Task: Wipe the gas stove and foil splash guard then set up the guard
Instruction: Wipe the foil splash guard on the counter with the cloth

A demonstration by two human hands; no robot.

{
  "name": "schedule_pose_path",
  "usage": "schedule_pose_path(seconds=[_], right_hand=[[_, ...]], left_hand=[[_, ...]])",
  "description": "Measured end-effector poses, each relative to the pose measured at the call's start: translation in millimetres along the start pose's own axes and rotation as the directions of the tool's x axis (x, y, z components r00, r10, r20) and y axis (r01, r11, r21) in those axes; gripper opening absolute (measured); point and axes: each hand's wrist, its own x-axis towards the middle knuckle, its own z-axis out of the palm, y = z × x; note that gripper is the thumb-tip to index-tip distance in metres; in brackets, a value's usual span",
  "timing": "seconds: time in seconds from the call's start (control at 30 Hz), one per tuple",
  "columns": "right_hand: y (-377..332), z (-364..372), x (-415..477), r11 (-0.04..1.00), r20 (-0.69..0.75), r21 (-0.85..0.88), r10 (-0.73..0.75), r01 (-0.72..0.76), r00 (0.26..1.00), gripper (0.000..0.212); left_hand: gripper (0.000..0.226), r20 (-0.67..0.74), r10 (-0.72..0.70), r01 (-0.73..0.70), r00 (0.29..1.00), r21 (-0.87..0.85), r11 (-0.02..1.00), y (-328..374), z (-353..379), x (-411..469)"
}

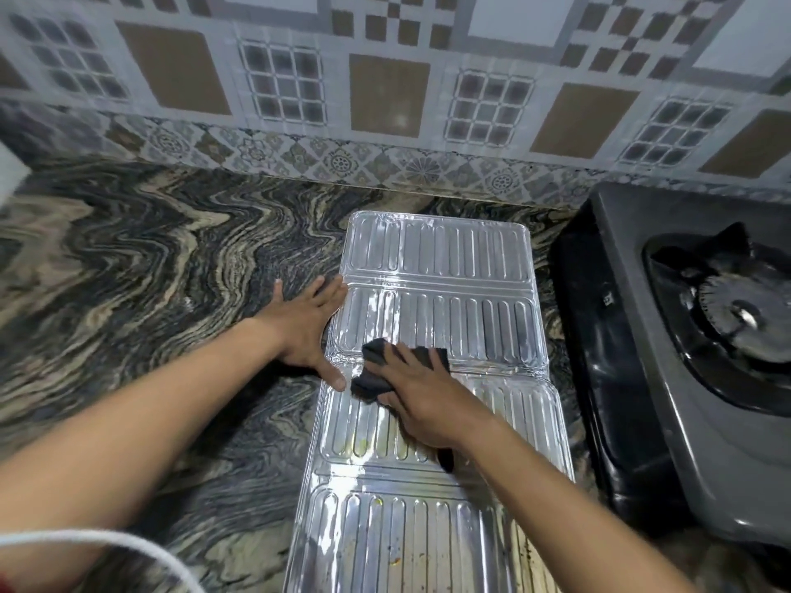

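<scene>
Lying flat, splash guard (pixel 441 267) (lengthwise) points wallward.

Left hand (pixel 306 327) flat, fingers spread; right hand (pixel 421 400) pressing palm-down

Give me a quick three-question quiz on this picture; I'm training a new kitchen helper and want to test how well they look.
1. True or false: the foil splash guard stands upright behind the gas stove.
2. Which of the two hands presses the dark cloth onto the guard? A) left hand B) right hand
3. Fill in: brownish stains show mostly on the guard panel ____ the person.

Key:
1. False; it lies flat on the marbled countertop, left of the stove.
2. B; the right hand holds the cloth, while the left hand steadies the guard's edge.
3. Nearest.
</scene>
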Motion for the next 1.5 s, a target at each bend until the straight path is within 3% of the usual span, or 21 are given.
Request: schedule_pose_path(seconds=[0.13, 0.23, 0.33, 0.4, 0.5, 0.63, 0.97, 1.17, 1.3, 1.5], right_hand=[[16, 25, -43, 0.993, -0.107, -0.070, 0.087, -0.094, 0.990, 0.059], [22, 30, -54, 0.983, -0.142, 0.030, 0.186, -0.184, 0.972, 0.060], [22, 35, -52, 0.981, -0.221, 0.035, 0.194, -0.191, 0.956, 0.055], [20, 35, -51, 0.975, -0.244, 0.087, 0.221, -0.206, 0.944, 0.064], [10, 33, -49, 0.949, -0.258, 0.175, 0.302, -0.263, 0.918, 0.073], [-15, 42, -32, 0.923, -0.312, 0.137, 0.384, -0.359, 0.869, 0.071], [-30, 41, -3, 0.991, -0.262, -0.067, 0.092, -0.114, 0.961, 0.065], [4, 47, -41, 0.976, -0.283, -0.047, 0.190, -0.212, 0.940, 0.066], [-16, 50, -35, 0.954, -0.317, 0.010, 0.286, -0.298, 0.904, 0.065], [-45, 46, -7, 0.985, -0.266, -0.064, 0.138, -0.160, 0.954, 0.061]], left_hand=[[0.163, -0.004, -0.003, 0.003, 1.000, -0.002, 1.000, 2, -1, -2], [0.161, -0.047, 0.022, -0.023, 0.999, -0.009, 1.000, 2, 1, -5], [0.149, -0.140, 0.086, -0.084, 0.986, 0.022, 0.996, 6, 5, -13], [0.138, -0.187, 0.136, -0.126, 0.973, 0.064, 0.990, 9, 14, -24], [0.147, -0.093, 0.127, -0.118, 0.988, 0.088, 0.989, 13, 31, -41], [0.155, -0.029, 0.061, -0.058, 0.998, 0.094, 0.994, 17, 36, -44], [0.156, -0.027, 0.052, -0.050, 0.998, 0.042, 0.998, 18, 35, -46], [0.157, -0.028, 0.051, -0.050, 0.998, 0.019, 0.999, 16, 37, -46], [0.158, -0.013, 0.048, -0.048, 0.999, 0.021, 0.999, 17, 36, -45], [0.158, -0.009, 0.037, -0.037, 0.999, 0.024, 0.999, 20, 34, -47]])
